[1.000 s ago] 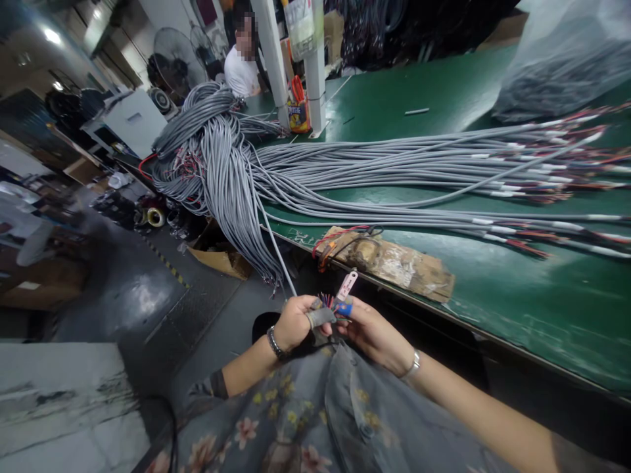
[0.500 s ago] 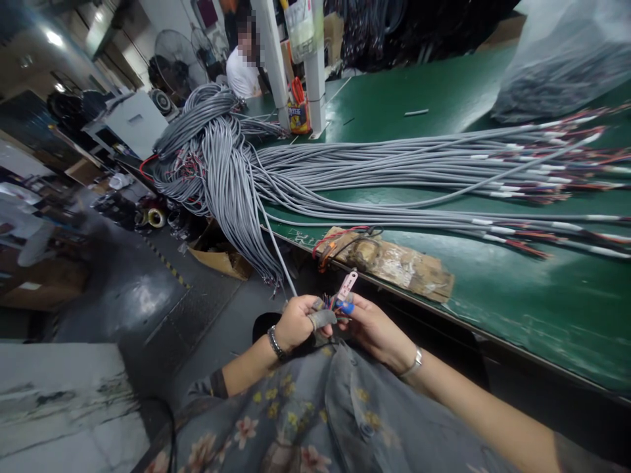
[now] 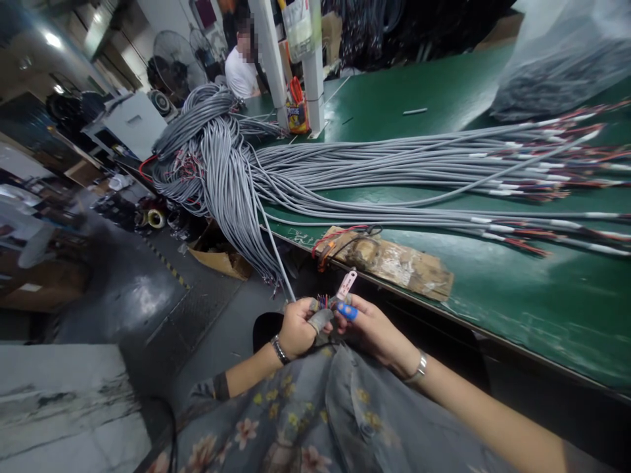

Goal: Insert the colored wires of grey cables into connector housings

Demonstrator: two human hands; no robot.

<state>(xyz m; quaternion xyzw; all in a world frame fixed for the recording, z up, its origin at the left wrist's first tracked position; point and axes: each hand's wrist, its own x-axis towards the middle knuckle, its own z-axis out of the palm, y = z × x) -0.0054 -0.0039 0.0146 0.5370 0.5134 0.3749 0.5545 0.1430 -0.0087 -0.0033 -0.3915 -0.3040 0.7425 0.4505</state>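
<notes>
My left hand (image 3: 298, 326) is closed round the end of a grey cable (image 3: 287, 281), which runs up to the big bundle. Thin coloured wires (image 3: 323, 301) fan out of that end between my two hands. My right hand (image 3: 367, 322), with a blue wrap on one finger, is pinched beside the wires. From its fingers sticks up a flat pinkish-white strip (image 3: 347, 284) with a hole at its top and red marks; its lower end is hidden. Grey wraps cover some fingers of my left hand.
A thick bundle of grey cables (image 3: 221, 154) droops over the edge of the green table (image 3: 493, 276). A worn board (image 3: 401, 266) with a clip lies along that edge. A white post (image 3: 315, 92) stands behind; a person (image 3: 240, 72) sits beyond it.
My right fingers have shifted slightly, so more of the blue wrap faces me. The wires show more in a row above my left thumb. Both hands stay together at about the same place.
</notes>
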